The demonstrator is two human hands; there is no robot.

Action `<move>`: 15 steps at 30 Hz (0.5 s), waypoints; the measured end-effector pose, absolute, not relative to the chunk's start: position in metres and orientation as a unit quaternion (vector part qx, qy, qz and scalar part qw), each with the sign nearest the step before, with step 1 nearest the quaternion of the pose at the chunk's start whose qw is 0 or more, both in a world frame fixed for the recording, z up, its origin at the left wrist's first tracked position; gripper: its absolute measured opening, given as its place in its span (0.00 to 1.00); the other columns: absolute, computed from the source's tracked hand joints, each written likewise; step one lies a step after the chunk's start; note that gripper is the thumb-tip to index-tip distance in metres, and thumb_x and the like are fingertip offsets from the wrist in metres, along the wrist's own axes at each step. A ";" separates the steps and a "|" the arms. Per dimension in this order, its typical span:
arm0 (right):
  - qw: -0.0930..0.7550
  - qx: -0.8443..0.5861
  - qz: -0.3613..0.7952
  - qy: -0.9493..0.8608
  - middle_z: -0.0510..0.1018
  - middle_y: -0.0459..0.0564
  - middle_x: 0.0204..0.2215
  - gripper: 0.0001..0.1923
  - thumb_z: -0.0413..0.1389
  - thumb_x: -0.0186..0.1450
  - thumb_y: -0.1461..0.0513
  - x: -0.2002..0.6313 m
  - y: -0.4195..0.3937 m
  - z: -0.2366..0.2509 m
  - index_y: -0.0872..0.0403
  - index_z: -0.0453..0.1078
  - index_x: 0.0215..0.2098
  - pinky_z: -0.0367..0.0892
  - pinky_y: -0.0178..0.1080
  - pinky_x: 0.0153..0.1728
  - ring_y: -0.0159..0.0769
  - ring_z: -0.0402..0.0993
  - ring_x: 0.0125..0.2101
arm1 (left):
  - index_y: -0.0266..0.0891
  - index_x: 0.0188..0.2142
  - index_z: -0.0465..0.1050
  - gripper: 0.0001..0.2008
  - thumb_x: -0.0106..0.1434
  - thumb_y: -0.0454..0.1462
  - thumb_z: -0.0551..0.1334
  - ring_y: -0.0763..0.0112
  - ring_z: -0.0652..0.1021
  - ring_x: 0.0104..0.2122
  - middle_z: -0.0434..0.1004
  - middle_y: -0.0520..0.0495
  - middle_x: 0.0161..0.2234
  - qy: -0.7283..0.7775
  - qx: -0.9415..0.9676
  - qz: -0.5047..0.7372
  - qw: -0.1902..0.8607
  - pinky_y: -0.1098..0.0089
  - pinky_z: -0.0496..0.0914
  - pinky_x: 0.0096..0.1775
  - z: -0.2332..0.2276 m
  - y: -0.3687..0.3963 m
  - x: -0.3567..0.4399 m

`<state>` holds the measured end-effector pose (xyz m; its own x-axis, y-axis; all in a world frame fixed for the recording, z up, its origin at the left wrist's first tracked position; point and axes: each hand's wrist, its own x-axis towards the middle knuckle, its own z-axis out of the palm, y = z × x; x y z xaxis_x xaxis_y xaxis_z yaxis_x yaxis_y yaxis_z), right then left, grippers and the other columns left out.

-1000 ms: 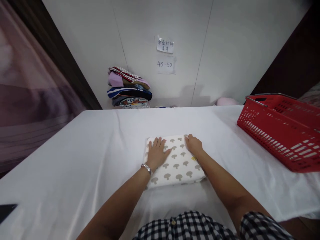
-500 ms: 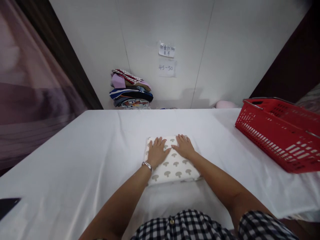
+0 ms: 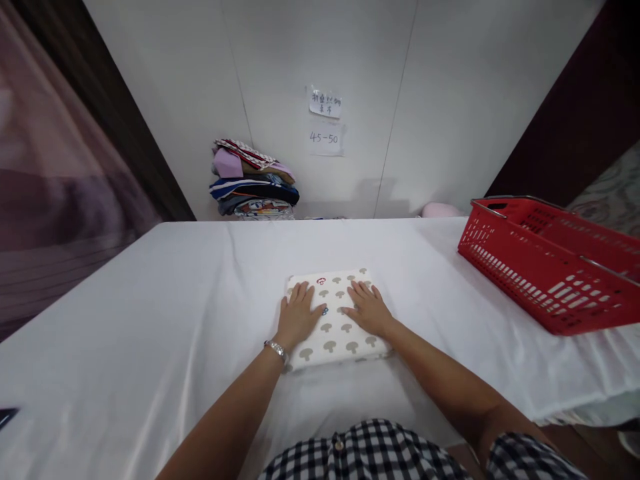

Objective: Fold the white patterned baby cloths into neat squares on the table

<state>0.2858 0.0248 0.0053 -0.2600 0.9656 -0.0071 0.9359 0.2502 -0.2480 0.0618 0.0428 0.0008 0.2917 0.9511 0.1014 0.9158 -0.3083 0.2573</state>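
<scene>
A: What's on the white-covered table (image 3: pixel 150 320)?

B: A red basket (image 3: pixel 540 267) at the right edge; mid-table, a folded cloth (image 3: pixel 334 319), cream with grey mushroom prints, a neat square.

A: And the hands?

B: Left hand (image 3: pixel 297 319) and right hand (image 3: pixel 367 310) lie flat on it, fingers spread apart, gripping nothing.

A: How should the pressing go?

B: I'd say even palm pressure, stroking outward from the middle, so the layers stay squared and no edge creeps.
</scene>
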 end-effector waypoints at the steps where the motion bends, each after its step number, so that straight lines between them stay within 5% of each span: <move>1: 0.077 -0.603 0.106 -0.787 0.46 0.54 0.66 0.34 0.38 0.67 0.44 0.286 0.023 0.006 0.53 0.50 0.64 0.35 0.53 0.61 0.45 0.37 0.65 | 0.40 0.62 0.54 0.31 0.65 0.53 0.44 0.56 0.48 0.64 0.46 0.42 0.65 0.582 0.800 0.122 0.075 0.47 0.52 0.58 0.002 0.044 0.062; 9: 0.127 -0.489 0.155 -0.849 0.54 0.53 0.63 0.29 0.43 0.68 0.48 0.308 -0.040 0.019 0.49 0.52 0.64 0.41 0.52 0.62 0.41 0.46 0.64 | 0.43 0.55 0.65 0.22 0.67 0.47 0.47 0.59 0.57 0.62 0.58 0.44 0.61 0.544 0.812 0.191 0.087 0.50 0.54 0.59 0.005 0.014 0.028; 15: 0.139 -0.427 0.048 -0.892 0.53 0.53 0.64 0.29 0.47 0.66 0.63 0.336 -0.084 -0.007 0.52 0.50 0.64 0.47 0.54 0.61 0.42 0.43 0.64 | 0.43 0.62 0.54 0.30 0.62 0.46 0.56 0.59 0.57 0.62 0.56 0.43 0.62 0.346 0.921 0.175 0.033 0.54 0.57 0.59 -0.004 -0.038 -0.013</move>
